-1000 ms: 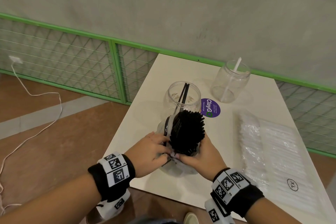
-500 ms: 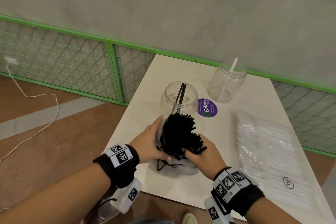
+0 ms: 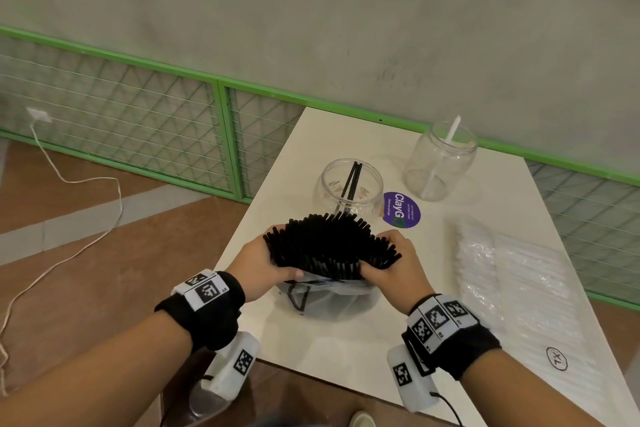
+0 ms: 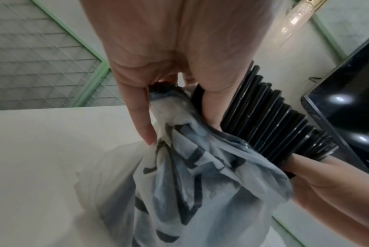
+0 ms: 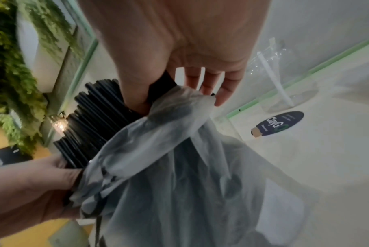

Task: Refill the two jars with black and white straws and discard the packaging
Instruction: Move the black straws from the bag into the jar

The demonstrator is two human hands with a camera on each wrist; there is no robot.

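White counter [image 3: 311, 149] carried two jars; over it both hands, left [image 3: 258, 267] and right [image 3: 391, 270], held a grip clenched on the fanned black straws [image 3: 329, 246], their plastic bag [image 3: 329, 298] drooping below.

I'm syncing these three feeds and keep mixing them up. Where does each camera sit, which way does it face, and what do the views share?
Head: worn on the head, looking forward and down at the white table; shows both forearms, left hand and right hand.
Left wrist: under the left wrist, looking along the left hand; the right hand's fingers show lower right.
Right wrist: under the right wrist, looking along the right hand; the left hand shows lower left.
Shared: all three show the black straws and the plastic bag.
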